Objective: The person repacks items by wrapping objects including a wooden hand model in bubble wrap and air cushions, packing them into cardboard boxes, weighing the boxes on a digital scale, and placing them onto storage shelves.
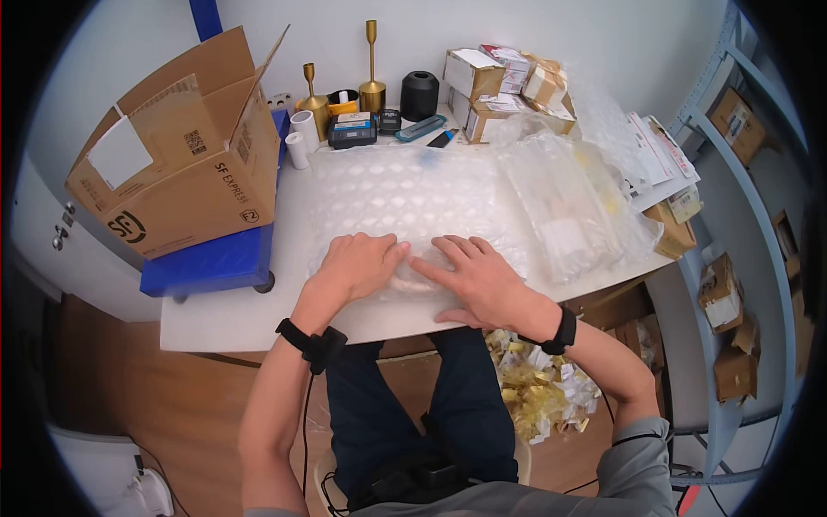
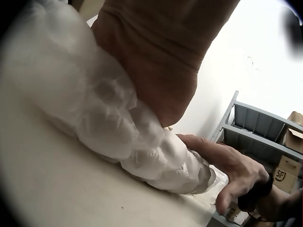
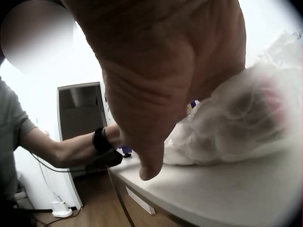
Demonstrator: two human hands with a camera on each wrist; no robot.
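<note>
A wide sheet of clear bubble wrap (image 1: 405, 194) lies across the white table, with its near part bunched into a thick, puffy layer. My left hand (image 1: 360, 265) rests on this near part, fingers pointing away from me and thumb toward the other hand. Beside it, my right hand (image 1: 487, 280) presses on the wrap with fingers spread, its thumb reaching down toward the table's front edge. Seen low from the right wrist, a dark and reddish shape shows blurred through the bubble wrap (image 3: 203, 137). What lies inside the wrap is mostly hidden.
An open SF Express carton (image 1: 185, 159) stands on a blue platform (image 1: 211, 263) at the left. Along the back are gold candlesticks (image 1: 372, 90), a black jar (image 1: 419, 96), a cutter (image 1: 443, 138) and small boxes (image 1: 474, 73). Plastic-wrapped packs (image 1: 560, 207) lie at the right, near grey shelves (image 1: 732, 172).
</note>
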